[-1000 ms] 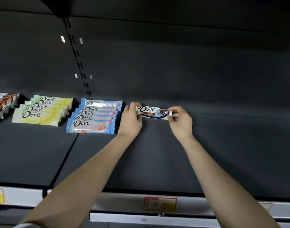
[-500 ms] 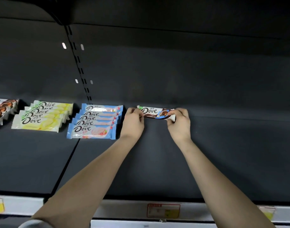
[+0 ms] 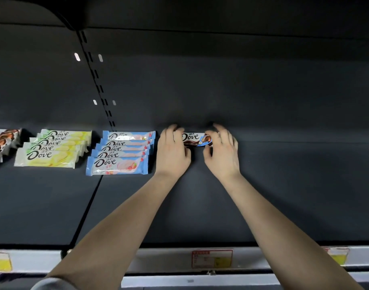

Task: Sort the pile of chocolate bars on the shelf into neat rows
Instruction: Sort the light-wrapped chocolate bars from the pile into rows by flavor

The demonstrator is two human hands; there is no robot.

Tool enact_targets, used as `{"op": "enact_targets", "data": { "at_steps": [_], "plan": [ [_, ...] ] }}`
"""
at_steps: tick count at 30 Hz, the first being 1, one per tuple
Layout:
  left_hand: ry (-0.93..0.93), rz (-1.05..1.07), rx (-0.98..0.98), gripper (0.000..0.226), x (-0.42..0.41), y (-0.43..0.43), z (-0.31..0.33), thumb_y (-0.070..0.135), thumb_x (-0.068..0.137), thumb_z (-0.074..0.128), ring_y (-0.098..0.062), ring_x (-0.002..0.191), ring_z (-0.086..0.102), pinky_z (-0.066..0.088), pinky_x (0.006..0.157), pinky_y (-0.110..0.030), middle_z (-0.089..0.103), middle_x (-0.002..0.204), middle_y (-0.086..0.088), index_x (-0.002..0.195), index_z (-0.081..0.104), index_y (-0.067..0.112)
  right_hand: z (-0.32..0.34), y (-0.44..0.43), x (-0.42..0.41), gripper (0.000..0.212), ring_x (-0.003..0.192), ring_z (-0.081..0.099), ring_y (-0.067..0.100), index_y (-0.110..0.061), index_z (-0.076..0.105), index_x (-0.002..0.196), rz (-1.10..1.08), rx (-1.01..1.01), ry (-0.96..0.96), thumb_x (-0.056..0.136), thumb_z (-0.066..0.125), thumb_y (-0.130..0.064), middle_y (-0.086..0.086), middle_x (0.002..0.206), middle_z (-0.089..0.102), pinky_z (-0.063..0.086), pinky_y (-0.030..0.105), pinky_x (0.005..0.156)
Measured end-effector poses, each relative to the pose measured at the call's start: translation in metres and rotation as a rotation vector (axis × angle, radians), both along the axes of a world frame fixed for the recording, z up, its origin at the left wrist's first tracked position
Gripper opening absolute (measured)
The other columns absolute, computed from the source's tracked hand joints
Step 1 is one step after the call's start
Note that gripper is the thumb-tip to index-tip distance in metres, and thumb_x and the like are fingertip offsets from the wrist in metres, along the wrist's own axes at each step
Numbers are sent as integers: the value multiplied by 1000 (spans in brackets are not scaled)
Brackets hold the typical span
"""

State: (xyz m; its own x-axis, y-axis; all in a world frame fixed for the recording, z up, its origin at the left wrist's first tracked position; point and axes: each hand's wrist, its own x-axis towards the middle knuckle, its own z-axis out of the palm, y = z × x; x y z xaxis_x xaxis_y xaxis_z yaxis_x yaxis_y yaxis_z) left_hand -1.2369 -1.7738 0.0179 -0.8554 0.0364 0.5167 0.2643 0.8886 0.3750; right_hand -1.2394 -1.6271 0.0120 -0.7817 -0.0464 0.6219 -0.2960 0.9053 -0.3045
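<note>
Left hand [image 3: 173,149] flat on one end of a brown chocolate bar [image 3: 193,139] at the back of the shelf [image 3: 284,185], right hand [image 3: 221,151] arched over the other, grip unclear, apparently opening a new row beside the finished yellow row [image 3: 54,147] and blue row [image 3: 121,153].

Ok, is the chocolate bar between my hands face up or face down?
Face up: the chocolate bar shows its Dove logo between the left hand and the right hand.

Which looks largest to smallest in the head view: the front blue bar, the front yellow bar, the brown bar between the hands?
1. front blue bar and front yellow bar: they look alike.
2. brown bar: looks smallest, but it lies farther back and is partly covered.
</note>
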Motion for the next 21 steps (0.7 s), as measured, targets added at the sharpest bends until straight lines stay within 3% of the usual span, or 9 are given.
{"op": "enact_targets", "data": {
  "at_steps": [5, 9, 14, 21],
  "plan": [
    [48, -63, -17, 50, 1, 0, 1, 4, 72, 56, -34, 119, 48, 37, 104, -40, 51, 128, -18, 121, 52, -2, 1, -1, 1, 42, 123, 46, 26, -12, 56, 115, 17, 60, -10, 74, 49, -16, 9, 133, 49, 33, 48, 104],
    [39, -142, -67, 57, 2, 1, 11, 7, 78, 49, -30, 131, 39, 23, 113, -36, 44, 140, -15, 134, 42, 1, 9, -10, 2, 64, 140, 23, 22, -15, 32, 141, 89, 148, -46, 82, 55, -17, 6, 153, 24, 17, 51, 113],
    [99, -75, -131, 68, -1, -30, 44, 21, 73, 29, -25, 136, 33, 18, 114, -36, 39, 145, -13, 138, 39, 4, 40, -41, -6, 77, 142, 18, 24, -5, 21, 145, 189, 287, 17, 80, 58, -23, 11, 154, 18, 11, 44, 115],
    [80, 129, -248, 66, 20, -147, 37, 22, 80, 51, -32, 138, 27, 17, 114, -45, 35, 148, -11, 142, 32, 7, 43, -107, -2, 78, 140, 22, 29, 4, 26, 142, 338, 283, -18, 82, 60, -33, 19, 151, 23, 11, 37, 115]
  ]
}}
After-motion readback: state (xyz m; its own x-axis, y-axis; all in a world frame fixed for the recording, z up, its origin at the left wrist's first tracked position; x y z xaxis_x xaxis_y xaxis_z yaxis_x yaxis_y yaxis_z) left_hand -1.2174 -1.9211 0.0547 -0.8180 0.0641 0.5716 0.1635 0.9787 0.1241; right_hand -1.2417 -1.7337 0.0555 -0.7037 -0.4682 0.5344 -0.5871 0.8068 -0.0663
